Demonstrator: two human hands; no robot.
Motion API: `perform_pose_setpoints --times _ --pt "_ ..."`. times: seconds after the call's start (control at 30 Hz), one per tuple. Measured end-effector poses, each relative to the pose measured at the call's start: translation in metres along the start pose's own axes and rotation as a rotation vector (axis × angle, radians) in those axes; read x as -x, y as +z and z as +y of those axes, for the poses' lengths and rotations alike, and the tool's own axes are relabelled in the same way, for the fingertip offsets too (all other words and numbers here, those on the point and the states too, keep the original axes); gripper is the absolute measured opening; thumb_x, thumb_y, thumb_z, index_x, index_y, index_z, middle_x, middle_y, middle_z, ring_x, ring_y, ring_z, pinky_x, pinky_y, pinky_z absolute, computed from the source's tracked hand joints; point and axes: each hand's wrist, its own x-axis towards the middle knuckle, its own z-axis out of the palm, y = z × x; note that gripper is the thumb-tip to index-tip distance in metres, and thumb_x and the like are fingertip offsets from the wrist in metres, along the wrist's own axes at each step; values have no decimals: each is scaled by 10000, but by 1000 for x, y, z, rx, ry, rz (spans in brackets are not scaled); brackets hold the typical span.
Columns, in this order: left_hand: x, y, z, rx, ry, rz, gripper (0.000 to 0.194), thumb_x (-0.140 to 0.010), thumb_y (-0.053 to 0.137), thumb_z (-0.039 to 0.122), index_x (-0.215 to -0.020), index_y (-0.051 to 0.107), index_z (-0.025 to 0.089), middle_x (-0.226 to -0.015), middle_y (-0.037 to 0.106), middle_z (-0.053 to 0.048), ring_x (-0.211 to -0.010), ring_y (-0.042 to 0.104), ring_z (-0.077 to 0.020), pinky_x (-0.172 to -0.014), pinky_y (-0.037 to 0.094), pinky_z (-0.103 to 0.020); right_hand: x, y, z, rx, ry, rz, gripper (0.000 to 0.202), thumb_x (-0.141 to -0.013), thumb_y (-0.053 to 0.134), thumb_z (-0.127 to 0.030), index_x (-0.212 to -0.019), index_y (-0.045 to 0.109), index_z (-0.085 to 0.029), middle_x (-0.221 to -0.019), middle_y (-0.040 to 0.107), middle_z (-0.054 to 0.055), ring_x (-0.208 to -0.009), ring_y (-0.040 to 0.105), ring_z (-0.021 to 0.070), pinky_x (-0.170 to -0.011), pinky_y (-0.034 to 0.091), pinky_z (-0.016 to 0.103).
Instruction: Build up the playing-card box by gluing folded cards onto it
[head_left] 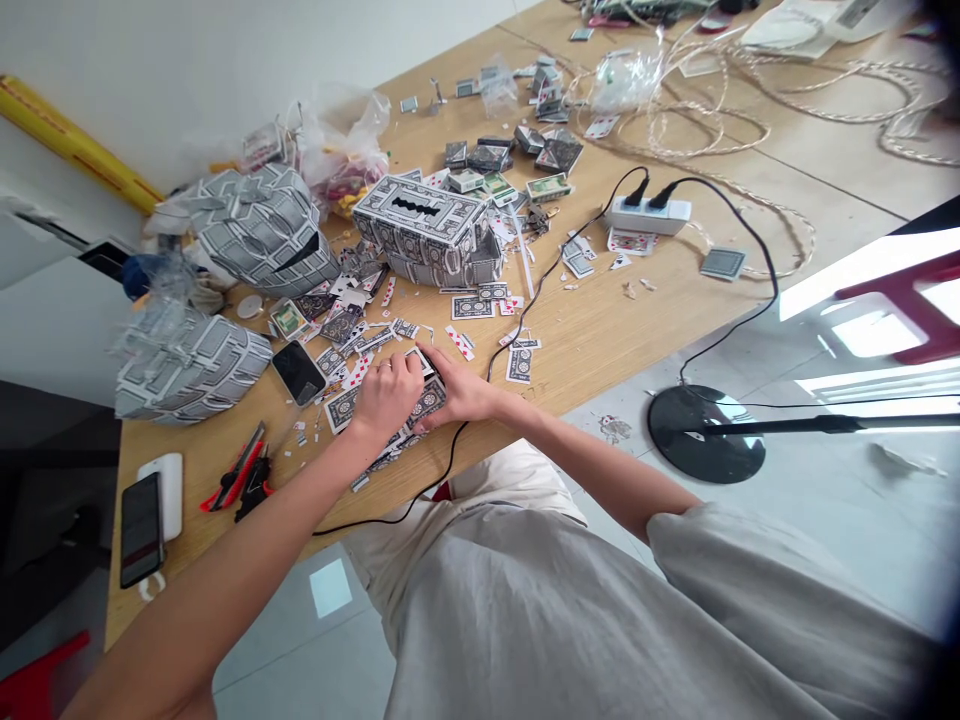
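At the front edge of the table, a small piece built from black-and-white patterned playing cards is between my two hands. My left hand is closed over its left side, with a ring on one finger. Gripping its right side is my right hand, thumb below and fingers above. The fingers partly hide the piece's shape. Patterned cards lie beside and under my left hand. A finished-looking box of folded cards, with a wavy slot on top, stands beyond my hands.
Two woven card baskets stand at the left. Nearby are a phone, a red cutter and another phone. A black cable runs past my right hand from a power strip. Card scraps litter the table.
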Motion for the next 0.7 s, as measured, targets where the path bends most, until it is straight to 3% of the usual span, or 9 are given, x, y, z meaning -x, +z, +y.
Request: perform_pose_setpoints --times 0.37,0.5,0.7 --pt "6 3 -3 5 -10 0 400 -1064 280 83 -1073 680 90 -966 726 -213 -906 766 -311 -705 539 -337 0 2 3 15 5 11 1568 -509 970 -764 -1707 209 -98 -1682 347 296 -1585 347 447 -1333 257 576" --pt "13 6 -6 -27 -78 -14 405 -1048 277 76 -1125 673 49 -962 739 -235 -890 773 -304 -659 535 -317 0 2 2 11 17 13 1570 -511 963 -774 -1709 202 -101 -1672 365 288 -1571 365 452 -1324 276 576" --pt "12 9 -6 -16 -38 -49 439 -1013 301 37 -1259 652 -57 -979 755 -293 -888 791 -313 -674 558 -320 1 1 2 13 15 12 1547 -525 983 -727 -1713 199 -124 -1672 373 278 -1564 378 449 -1314 292 566"
